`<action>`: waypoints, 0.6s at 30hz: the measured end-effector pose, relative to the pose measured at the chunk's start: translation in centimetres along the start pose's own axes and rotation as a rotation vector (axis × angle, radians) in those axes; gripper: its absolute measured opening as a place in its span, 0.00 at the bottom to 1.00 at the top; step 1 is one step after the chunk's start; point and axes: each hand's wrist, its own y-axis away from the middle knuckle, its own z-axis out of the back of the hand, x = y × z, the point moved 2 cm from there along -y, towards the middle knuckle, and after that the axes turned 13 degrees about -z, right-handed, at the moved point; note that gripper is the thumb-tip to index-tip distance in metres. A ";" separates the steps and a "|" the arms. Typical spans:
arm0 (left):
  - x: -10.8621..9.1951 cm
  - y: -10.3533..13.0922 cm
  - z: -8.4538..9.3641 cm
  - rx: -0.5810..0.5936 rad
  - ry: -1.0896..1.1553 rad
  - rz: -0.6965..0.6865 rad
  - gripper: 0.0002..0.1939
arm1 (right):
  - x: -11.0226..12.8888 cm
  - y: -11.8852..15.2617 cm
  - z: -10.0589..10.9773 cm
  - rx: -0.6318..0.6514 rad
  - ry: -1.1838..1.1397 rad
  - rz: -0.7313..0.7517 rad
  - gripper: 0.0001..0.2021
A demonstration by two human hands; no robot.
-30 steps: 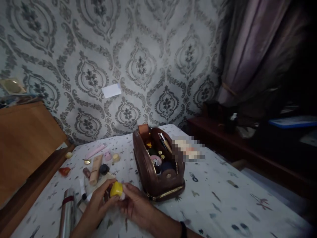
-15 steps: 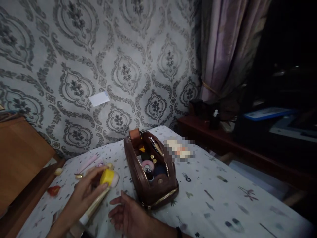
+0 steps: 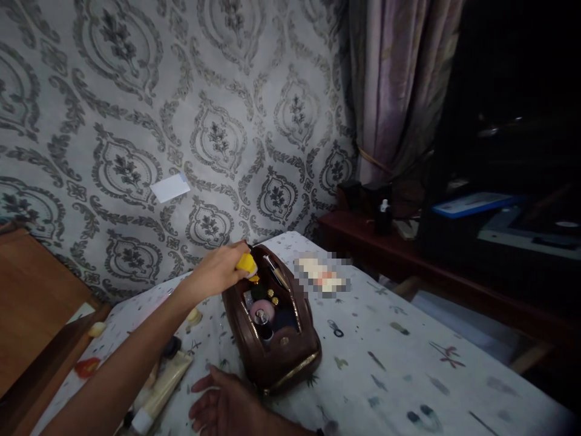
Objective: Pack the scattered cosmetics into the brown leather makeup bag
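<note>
My left hand (image 3: 222, 266) is closed around a small yellow container (image 3: 247, 264) and holds it over the far end of a brown leather bag (image 3: 281, 363). The bag is unzipped. Inside it lie a pink round item (image 3: 262, 310), a dark bottle with a silver cap (image 3: 263, 324), small gold-topped pieces (image 3: 273, 297) and slim pens or brushes (image 3: 275, 269). My right hand (image 3: 227, 402) rests palm up by the bag's near left corner, fingers loosely spread with nothing in them. A cream tube with a white cap (image 3: 166, 387) lies to its left, partly behind my left forearm.
On the patterned white tablecloth (image 3: 376, 387) are a cream cap (image 3: 194, 316), a red item (image 3: 87, 367) and a blurred-out packet (image 3: 322, 274). A wooden box (image 3: 40, 290) stands at left. Against the right side is a dark red shelf (image 3: 354, 239) with a small black bottle (image 3: 384, 218).
My left hand has carried the yellow container from the table, rightward and away from me, to above the bag's far end. My right hand stays near the bag's corner.
</note>
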 end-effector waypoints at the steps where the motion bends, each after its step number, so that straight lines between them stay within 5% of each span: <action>1: 0.0 -1.0 -0.3 0.063 -0.047 0.001 0.18 | 0.0 0.0 0.1 0.004 0.011 -0.001 0.24; 8: 1.1 -6.4 -3.3 0.373 -0.127 0.094 0.19 | 0.5 0.1 -0.2 -0.043 0.047 -0.028 0.24; 18: 3.1 -9.5 -8.0 0.447 0.008 0.133 0.17 | 0.5 -0.2 -0.1 -0.048 0.054 -0.038 0.26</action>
